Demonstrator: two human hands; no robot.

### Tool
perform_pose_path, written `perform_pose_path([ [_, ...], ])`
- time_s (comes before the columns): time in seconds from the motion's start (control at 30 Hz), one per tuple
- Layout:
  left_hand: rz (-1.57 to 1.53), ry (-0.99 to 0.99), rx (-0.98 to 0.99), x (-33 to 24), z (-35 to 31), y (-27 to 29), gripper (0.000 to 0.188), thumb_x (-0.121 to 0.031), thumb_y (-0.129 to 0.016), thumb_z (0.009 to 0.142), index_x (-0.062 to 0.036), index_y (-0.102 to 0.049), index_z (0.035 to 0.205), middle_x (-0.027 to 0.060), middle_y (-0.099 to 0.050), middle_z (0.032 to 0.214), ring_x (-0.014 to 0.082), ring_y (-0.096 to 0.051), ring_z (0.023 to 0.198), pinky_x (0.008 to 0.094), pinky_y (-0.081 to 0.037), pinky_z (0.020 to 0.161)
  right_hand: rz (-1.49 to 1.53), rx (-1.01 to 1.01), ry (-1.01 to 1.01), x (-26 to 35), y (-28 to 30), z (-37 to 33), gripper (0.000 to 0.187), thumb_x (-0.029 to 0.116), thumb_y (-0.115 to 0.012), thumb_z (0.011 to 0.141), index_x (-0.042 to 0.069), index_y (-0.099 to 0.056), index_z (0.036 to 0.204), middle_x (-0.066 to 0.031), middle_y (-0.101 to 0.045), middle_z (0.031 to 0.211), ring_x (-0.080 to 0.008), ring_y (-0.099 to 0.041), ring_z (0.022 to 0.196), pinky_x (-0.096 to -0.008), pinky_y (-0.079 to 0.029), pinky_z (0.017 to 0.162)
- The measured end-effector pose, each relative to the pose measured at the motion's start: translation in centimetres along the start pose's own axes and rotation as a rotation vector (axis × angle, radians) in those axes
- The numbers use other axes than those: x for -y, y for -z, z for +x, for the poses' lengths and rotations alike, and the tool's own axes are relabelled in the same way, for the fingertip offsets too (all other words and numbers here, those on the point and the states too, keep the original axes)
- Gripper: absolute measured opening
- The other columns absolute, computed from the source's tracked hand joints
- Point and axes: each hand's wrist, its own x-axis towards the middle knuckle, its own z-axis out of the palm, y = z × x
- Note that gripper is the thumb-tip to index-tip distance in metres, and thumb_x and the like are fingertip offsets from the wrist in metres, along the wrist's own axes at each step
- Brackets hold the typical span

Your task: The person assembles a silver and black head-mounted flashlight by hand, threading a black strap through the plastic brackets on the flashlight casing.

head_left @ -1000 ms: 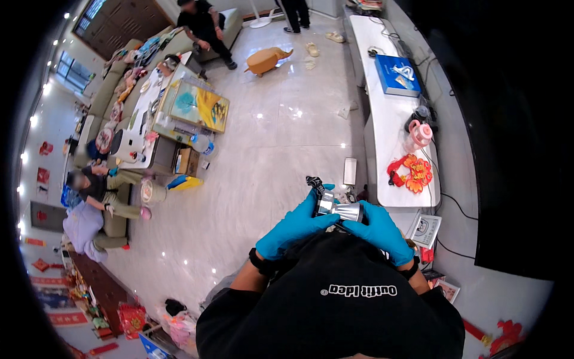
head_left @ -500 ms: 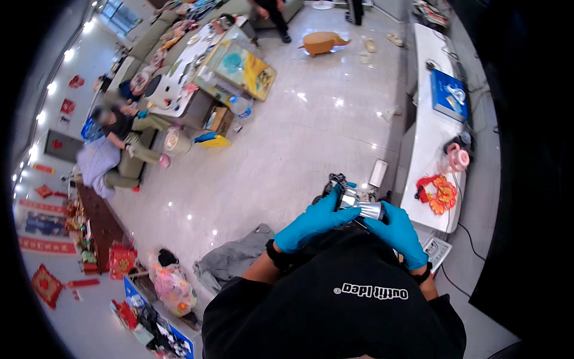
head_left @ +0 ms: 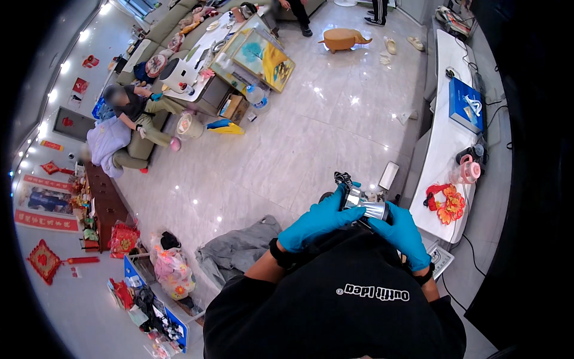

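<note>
Object: silver device (head_left: 375,209), held between the two hands close in front of the black shirt (head_left: 335,299), left of the white counter (head_left: 426,200). Its barrel flares toward the right, cone-like, with a bright, metallic-looking finish and streaked highlights; the left part is boxier, with flat reflective faces. A black strap (head_left: 342,178), patterned in a pale tone, bunches at its upper-left end. Finer detail too small to read.

Left hand (head_left: 323,222): grasping the boxy part, thumb laid along the near side. Right hand (head_left: 405,238): grasping the wide end of the barrel, fingers partly hidden. Both wear smooth, matte teal gloves.

Surroundings: glossy, veined floor tiles (head_left: 269,161); crumpled grey cloth (head_left: 236,248), soft-folded; shiny red-orange ornament (head_left: 449,206), petal-shaped, on the counter beside a translucent pink-lidded bottle (head_left: 466,172).
</note>
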Motion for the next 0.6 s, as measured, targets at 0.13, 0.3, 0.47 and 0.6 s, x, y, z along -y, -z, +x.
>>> perform_pose_path([
  [0.13, 0.026, 0.002, 0.02, -0.41, 0.15, 0.38, 0.071, -0.047, -0.062, 0.085, -0.0159, -0.034, 0.142, 0.0054, -0.061, 0.103, 0.0115, -0.057, 0.083, 0.0276, -0.046, 0.076, -0.003, 0.01, -0.018, 0.26, 0.16, 0.19, 0.049, 0.037, -0.073, 0.078, -0.002, -0.061, 0.106, -0.0157, -0.068, 0.085, -0.0192, -0.067, 0.075, -0.0314, -0.05, 0.066],
  [0.3, -0.06, -0.052, 0.049, -1.26, -0.1, 0.46, 0.07, -0.046, -0.062, 0.085, -0.0153, -0.035, 0.141, 0.0058, -0.061, 0.105, 0.0121, -0.057, 0.085, 0.0273, -0.046, 0.076, 0.005, 0.014, -0.026, 0.67, 0.3, 0.27, 0.05, 0.037, -0.073, 0.078, -0.002, -0.061, 0.107, -0.015, -0.068, 0.087, -0.02, -0.067, 0.077, -0.0311, -0.051, 0.068],
  [0.47, -0.07, -0.082, 0.032, -1.18, -0.2, 0.47, 0.069, -0.046, -0.061, 0.085, -0.0152, -0.035, 0.141, 0.0044, -0.061, 0.101, 0.0109, -0.056, 0.082, 0.0261, -0.046, 0.073, 0.042, 0.023, -0.016, 0.57, 0.08, 0.41, 0.05, 0.037, -0.073, 0.078, -0.002, -0.061, 0.107, -0.0154, -0.069, 0.089, -0.0203, -0.068, 0.079, -0.0312, -0.051, 0.07],
  [0.6, -0.014, -0.016, 0.045, -0.37, 0.25, 0.73, 0.07, -0.046, -0.061, 0.085, -0.0155, -0.034, 0.142, 0.0053, -0.061, 0.103, 0.0114, -0.058, 0.082, 0.0266, -0.047, 0.074, 0.083, 0.024, -0.026, 0.96, 0.0, 0.35, 0.05, 0.037, -0.072, 0.079, -0.002, -0.061, 0.108, -0.0155, -0.069, 0.089, -0.0202, -0.068, 0.079, -0.0311, -0.051, 0.07],
])
